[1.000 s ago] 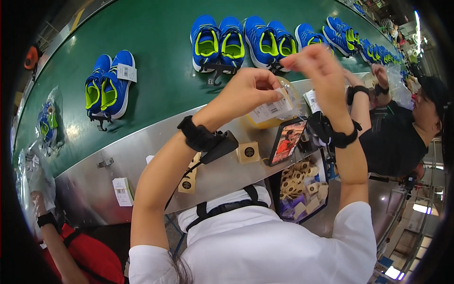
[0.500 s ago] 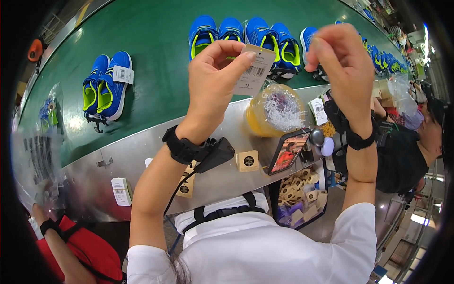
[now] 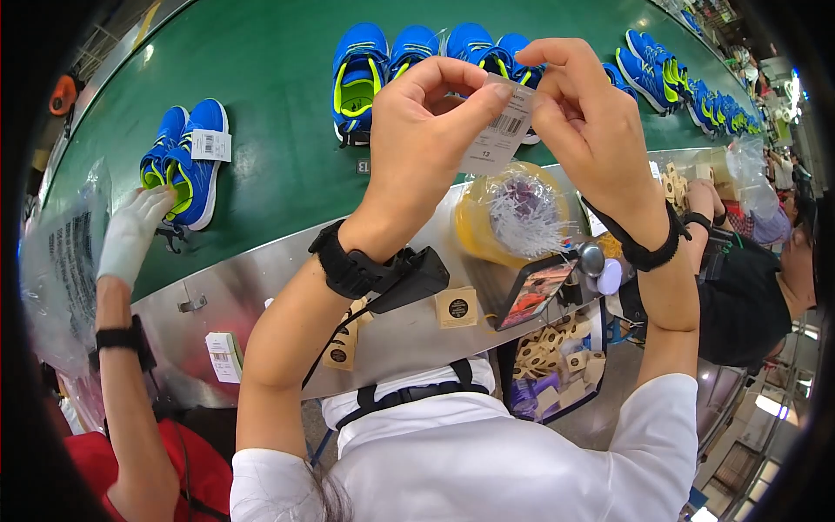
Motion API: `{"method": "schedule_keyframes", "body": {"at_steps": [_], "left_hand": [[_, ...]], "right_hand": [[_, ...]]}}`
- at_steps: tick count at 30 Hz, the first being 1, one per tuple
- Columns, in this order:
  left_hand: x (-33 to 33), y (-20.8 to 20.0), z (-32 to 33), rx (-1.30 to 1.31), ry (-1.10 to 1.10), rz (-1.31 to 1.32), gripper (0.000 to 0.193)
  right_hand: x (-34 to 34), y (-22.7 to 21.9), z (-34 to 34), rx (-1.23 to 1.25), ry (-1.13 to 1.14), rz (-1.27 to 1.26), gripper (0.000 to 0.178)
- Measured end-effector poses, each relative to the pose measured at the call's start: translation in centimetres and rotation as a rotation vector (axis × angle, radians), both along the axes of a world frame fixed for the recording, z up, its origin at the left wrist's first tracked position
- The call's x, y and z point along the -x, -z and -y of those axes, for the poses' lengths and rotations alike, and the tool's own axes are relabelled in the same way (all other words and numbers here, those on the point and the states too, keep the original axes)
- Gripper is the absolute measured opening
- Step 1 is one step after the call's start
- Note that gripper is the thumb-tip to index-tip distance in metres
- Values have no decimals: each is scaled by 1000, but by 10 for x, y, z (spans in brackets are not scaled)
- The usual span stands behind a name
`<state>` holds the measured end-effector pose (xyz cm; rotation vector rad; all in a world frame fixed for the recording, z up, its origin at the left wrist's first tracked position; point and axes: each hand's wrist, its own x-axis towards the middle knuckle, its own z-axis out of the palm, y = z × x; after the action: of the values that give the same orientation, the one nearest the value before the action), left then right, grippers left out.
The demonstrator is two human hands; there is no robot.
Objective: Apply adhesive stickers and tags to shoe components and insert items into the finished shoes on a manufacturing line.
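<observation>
Between thumb and fingers, my left hand pinches a pale grey cardboard hang tag with a printed barcode, held up over the bench edge. Closed in a pinch, my right hand meets the tag's upper right edge; whatever lies between its fingertips is too small to make out. Behind my hands, a row of blue shoes with lime-green linings stands on the green conveyor belt, partly hidden by my fingers. Below the tag is a yellow tub topped with a bundle of thin clear plastic strands.
A tagged blue pair sits at the left, where a co-worker's white-gloved hand reaches. On the metal bench are a propped phone, a tag stack and beige cards. A bin of cards stands below. Another person is at right.
My right hand has come left and down to the tag. My left hand has shifted slightly right with it. The shoes have drifted left, and the co-worker's gloved hand has reached up to the left pair.
</observation>
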<state>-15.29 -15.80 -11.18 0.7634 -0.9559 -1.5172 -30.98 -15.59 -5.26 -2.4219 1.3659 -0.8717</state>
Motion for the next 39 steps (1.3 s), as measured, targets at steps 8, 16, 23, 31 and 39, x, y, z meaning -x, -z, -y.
{"method": "schedule_keyframes", "body": {"at_steps": [8,16,23,31,39], "left_hand": [[6,8,28,650,-150,469,14],[26,-12,85,1584,-156,914,8],[54,31,89,1039,432,1405,37],[59,110,86,1048,423,1188,40],[56,64,95,996,379,1403,30]], "right_hand": [[13,8,15,-27,48,-62,16],[44,-1,39,-395,149,174,11],[76,38,50,-102,304,-136,11],[115,68,62,-342,312,-423,17],[136,118,85,-525,226,-178,24]]}}
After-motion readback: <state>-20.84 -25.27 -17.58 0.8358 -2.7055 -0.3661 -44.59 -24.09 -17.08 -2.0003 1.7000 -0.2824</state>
